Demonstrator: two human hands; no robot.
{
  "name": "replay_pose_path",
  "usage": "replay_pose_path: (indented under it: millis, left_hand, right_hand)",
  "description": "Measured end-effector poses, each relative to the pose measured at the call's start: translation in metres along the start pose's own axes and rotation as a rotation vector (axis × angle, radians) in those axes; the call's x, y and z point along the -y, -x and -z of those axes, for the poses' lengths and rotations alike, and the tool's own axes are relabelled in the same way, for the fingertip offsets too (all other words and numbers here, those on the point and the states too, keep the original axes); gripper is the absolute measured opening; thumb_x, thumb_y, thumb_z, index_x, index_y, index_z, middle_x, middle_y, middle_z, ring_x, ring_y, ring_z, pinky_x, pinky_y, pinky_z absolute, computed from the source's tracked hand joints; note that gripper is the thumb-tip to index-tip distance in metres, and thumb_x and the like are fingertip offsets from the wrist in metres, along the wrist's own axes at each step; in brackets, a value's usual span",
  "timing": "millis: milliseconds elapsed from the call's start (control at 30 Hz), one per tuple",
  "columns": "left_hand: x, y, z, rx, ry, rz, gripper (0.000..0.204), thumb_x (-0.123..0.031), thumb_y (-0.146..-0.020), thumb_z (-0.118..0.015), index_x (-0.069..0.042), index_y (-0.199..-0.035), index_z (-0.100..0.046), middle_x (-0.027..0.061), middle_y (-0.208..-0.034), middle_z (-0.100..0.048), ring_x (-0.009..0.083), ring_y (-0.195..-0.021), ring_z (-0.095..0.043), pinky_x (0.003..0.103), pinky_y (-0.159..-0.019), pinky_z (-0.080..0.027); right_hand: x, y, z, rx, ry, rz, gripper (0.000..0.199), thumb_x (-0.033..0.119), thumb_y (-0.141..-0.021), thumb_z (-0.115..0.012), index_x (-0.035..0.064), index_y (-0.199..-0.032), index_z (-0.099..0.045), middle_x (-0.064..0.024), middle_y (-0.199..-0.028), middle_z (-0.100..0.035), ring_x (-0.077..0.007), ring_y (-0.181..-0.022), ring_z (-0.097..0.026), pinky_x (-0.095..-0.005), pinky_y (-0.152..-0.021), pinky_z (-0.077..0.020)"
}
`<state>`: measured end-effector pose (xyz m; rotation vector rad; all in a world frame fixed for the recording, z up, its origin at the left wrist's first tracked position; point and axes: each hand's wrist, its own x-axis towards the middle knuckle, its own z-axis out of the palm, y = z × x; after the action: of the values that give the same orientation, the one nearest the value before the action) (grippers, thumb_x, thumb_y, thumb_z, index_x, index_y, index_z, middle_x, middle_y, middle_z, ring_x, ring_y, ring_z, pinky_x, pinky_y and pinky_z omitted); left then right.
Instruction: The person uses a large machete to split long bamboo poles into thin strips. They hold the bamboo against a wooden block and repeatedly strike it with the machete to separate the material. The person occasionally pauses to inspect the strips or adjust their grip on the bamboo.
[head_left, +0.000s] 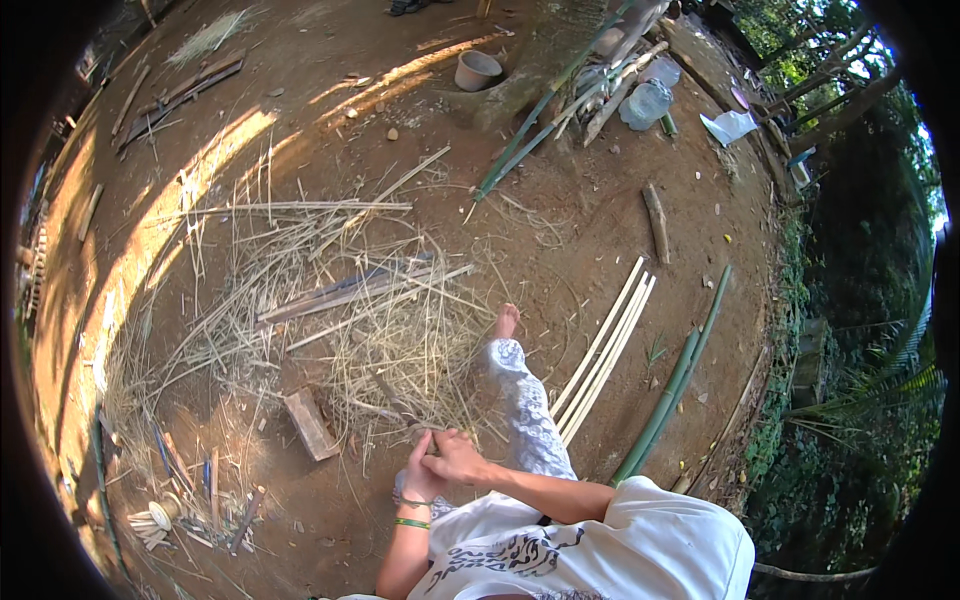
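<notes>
- Left hand point(420, 482) and right hand point(460, 458) together, bottom centre of frame; fingers curled in, hands overlapping and touching.
- Knife point(397, 400), or a knife-like blade, comes out of the joined hands on their upper-left side; grip end hidden by fingers, can't tell which hand has hold of it.
- Knife long axis runs diagonal, lower right to upper left; free end points to upper left of frame, over the pile of thin strips point(430, 340).
- Exact curl of each hand's fingers around the grip: can't tell, too small and overlapped.
- Containers: clay pot point(471, 80) at top centre, beside the tree trunk point(545, 60), mouth facing up; contents can't be made out.
- Clear plastic bottle point(646, 106) at upper right, by a heap of sticks point(605, 110); second clear bottle point(662, 71) just behind it. Can't tell if either holds anything.
- Lower left: pale round thing point(160, 517) with short sticks around it; can't tell if it's a container.
- Wood block point(312, 425) on the ground, left of the hands, long axis tilted, upper left to lower right.
- Right of the leg point(530, 405): pale strips point(608, 355) side by side, then green poles point(675, 390); both sets slant from lower left to upper right.
</notes>
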<state>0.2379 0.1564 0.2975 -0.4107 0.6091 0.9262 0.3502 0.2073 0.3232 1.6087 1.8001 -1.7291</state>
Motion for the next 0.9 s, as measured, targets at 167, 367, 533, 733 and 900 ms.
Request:
replay_pose_path:
  millis: [167, 367, 533, 733, 900]
  left_hand:
    - [-0.050, -0.107, -0.065, -0.338, -0.308, -0.151, 0.035, -0.032, -0.099, -0.057, -0.004, -0.120, -0.062, 0.0142, -0.120, -0.066, 0.0254, -0.116, -0.061, 0.040, -0.102, -0.048]
    - [-0.107, -0.258, -0.215, -0.404, -0.440, -0.185, 0.051, -0.051, -0.100, -0.054, -0.009, -0.130, -0.056, 0.0039, -0.114, -0.065, 0.0178, -0.106, -0.062, 0.037, -0.091, -0.050]
    - [-0.180, -0.393, -0.335, -0.286, -0.994, -0.021, 0.074, -0.069, -0.098, -0.041, -0.003, -0.112, -0.071, 0.0076, -0.097, -0.072, 0.0199, -0.093, -0.067, 0.032, -0.086, -0.052]
    - [-0.258, -0.626, -0.380, -0.439, -1.686, -0.300, 0.064, -0.052, -0.087, -0.070, 0.000, -0.123, -0.064, 0.0198, -0.112, -0.072, 0.0300, -0.108, -0.068, 0.040, -0.095, -0.051]
    - [-0.311, -0.801, -0.485, -0.322, -1.846, -0.369, 0.070, -0.055, -0.086, -0.069, -0.003, -0.133, -0.059, 0.0185, -0.113, -0.071, 0.0342, -0.108, -0.067, 0.044, -0.093, -0.052]
  right_hand:
    - [-0.041, -0.110, 0.101, 0.191, -0.038, 0.288, 0.070, 0.036, -0.080, -0.064, -0.0073, -0.131, -0.046, -0.0258, -0.111, -0.065, -0.0429, -0.101, -0.065, -0.0492, -0.088, -0.0522]
    - [-0.015, -0.186, 0.322, 0.210, -0.611, -0.057, 0.062, 0.024, -0.074, -0.068, -0.0043, -0.126, -0.050, -0.0239, -0.103, -0.066, -0.0290, -0.091, -0.068, -0.0397, -0.075, -0.0561]
    - [-0.025, -0.226, 0.503, -0.118, -0.947, -0.176, 0.036, 0.034, -0.093, -0.069, 0.0021, -0.109, -0.060, -0.0062, -0.088, -0.065, -0.0149, -0.073, -0.061, -0.0310, -0.063, -0.0511]
    - [-0.129, -0.286, 0.662, -0.536, -1.225, -0.164, 0.020, 0.023, -0.091, -0.069, 0.0066, -0.088, -0.059, -0.0030, -0.074, -0.061, -0.0141, -0.066, -0.058, -0.0304, -0.062, -0.0483]
    - [-0.210, -0.304, 0.756, -0.822, -1.413, -0.234, 0.016, 0.013, -0.089, -0.065, 0.0042, -0.098, -0.055, -0.0046, -0.077, -0.057, -0.0161, -0.068, -0.057, -0.0333, -0.065, -0.0516]
